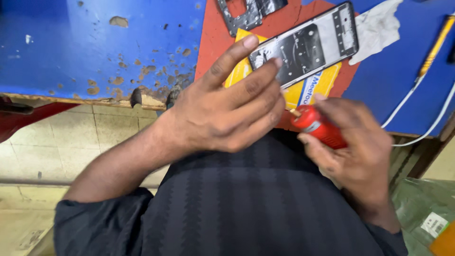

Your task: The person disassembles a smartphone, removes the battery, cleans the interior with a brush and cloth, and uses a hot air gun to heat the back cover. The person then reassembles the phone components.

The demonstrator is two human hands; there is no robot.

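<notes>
The left hand presses fingertips on the black, opened rectangular phone frame, steadying it. Just below the frame, the right hand is clamped around a red-handled screwdriver, tip toward it.

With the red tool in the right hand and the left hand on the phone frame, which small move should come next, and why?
Probably bring the tip of the red-handled tool up onto the phone frame. The right hand grips the tool below the frame, its tip not yet touching it, while the left hand already steadies the frame's lower end with its fingertips.

Chipped blue bench: red mat, cloth, white cable.
</notes>
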